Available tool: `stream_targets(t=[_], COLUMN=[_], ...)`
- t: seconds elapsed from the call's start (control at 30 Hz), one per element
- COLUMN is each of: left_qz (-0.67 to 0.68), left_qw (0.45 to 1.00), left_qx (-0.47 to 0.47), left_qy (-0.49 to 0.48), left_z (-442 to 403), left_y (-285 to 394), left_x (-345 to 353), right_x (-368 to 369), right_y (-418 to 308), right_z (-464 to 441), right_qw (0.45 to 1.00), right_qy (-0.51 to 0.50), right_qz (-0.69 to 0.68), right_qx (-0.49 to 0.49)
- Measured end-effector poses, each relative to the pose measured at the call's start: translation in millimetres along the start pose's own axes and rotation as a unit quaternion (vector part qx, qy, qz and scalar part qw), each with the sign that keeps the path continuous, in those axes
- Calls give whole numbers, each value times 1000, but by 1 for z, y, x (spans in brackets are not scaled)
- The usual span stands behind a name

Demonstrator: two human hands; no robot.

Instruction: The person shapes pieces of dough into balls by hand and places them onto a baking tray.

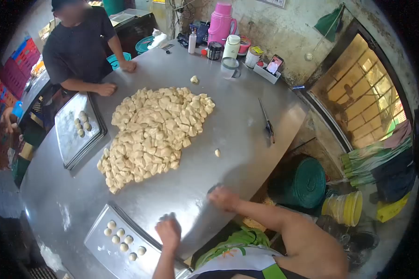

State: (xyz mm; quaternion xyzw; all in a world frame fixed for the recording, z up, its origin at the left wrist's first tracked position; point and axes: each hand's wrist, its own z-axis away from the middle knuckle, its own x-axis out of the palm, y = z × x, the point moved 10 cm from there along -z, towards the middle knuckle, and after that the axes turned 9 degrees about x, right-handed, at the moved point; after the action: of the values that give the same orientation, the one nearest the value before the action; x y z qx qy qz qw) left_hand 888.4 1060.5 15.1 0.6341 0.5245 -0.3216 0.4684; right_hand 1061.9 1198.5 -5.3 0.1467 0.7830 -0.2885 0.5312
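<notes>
My left hand (168,231) is curled down on the metal table beside the near tray (100,228), its fingers slightly blurred. Further right, my right hand (224,199) lies on the table with its fingers curled under. Whatever is beneath either palm is hidden. Several round dough balls (124,247) sit in rows on the near tray, left of my left hand. A large heap of cut dough pieces (156,130) covers the middle of the table. One loose dough piece (217,152) lies beyond my right hand, and another dough piece (194,79) rests behind the heap.
Across the table stands a person (81,46) with both hands on its edge, near stacked trays (74,135) bearing several dough balls. A knife (267,122) lies at the right. Along the wall are a pink thermos (221,25), a clear pitcher (229,69) and a phone (274,64).
</notes>
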Motion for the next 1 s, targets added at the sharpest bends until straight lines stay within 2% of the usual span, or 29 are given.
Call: stream_targets(t=[0.03, 0.07, 0.1, 0.17, 0.23, 0.27, 0.3, 0.33, 0.37, 0.47, 0.53, 0.6, 0.67, 0.7, 0.73, 0.77, 0.8, 0.83, 0.87, 0.93, 0.97, 1.0], left_qz=[-39, -47, -55, -25, 4, 51, 97, 93, 88, 11, -33, -23, 1, -2, 1, 1, 61, 121, 143, 210, 198, 242], left_qw=[998, 998, 996, 994, 990, 987, 973, 989, 996, 998, 996, 994, 982, 979, 982, 980, 983, 976, 973, 958, 955, 942], left_qx=[-34, -43, -52, -95, -136, -139, -139, -82, -25, -39, -76, -105, -184, -200, -161, -200, -171, -163, -180, -194, -217, -228], left_qy=[-20, 17, 53, 41, 27, -67, -159, -84, -12, -38, -44, 19, 29, 49, 99, 7, -3, 76, 19, 25, 29, 36], left_z=[-4, -24, -47, -92, -91, -90, -86, -73, -47, 5, -8, -54, -84, -97, -100, -92, -84, -70, -54, -3, 26, 49], left_y=[-25, -37, -47, -61, -59, -45, -29, -6, 13, -18, -65, -84, -114, -110, -96, -95, -84, -73, -63, -55, -58, -49], left_x=[3, 0, 3, 27, 33, 48, 64, 49, 30, 15, 21, 11, 35, 34, 26, 45, 41, 17, 5, -10, -28, -39], right_x=[-10, -16, -4, 23, 31, 30, 37, 40, 37, 11, 8, 27, 21, 25, 27, 16, 4, 3, -6, -10, -1, 7], right_y=[19, 33, 45, 43, 48, 39, 11, -7, 3, 20, 42, 38, 33, 37, 40, 36, 25, 21, 11, -3, -31, -50], right_z=[-16, -27, -49, -96, -118, -108, -89, -78, -71, -43, -81, -125, -149, -153, -153, -146, -139, -122, -104, -77, -72, -67], right_qw=[999, 995, 998, 998, 978, 978, 990, 997, 997, 994, 997, 1000, 992, 991, 988, 981, 968, 967, 982, 986, 986, 982], right_qy=[33, 64, 45, 19, 8, 9, -10, -29, -28, 9, 17, 3, 98, 66, 31, 19, -62, -83, -47, -25, -41, -58], right_qz=[41, 80, 29, -26, -87, -89, -70, -49, -52, -92, -80, -14, -21, -35, -53, -85, -144, -117, -109, -104, -118, -142], right_qx=[-4, -8, 28, 62, 191, 190, 123, 55, 56, -58, -19, 10, 71, 111, 144, 175, 197, 210, 145, 127, 110, 109])
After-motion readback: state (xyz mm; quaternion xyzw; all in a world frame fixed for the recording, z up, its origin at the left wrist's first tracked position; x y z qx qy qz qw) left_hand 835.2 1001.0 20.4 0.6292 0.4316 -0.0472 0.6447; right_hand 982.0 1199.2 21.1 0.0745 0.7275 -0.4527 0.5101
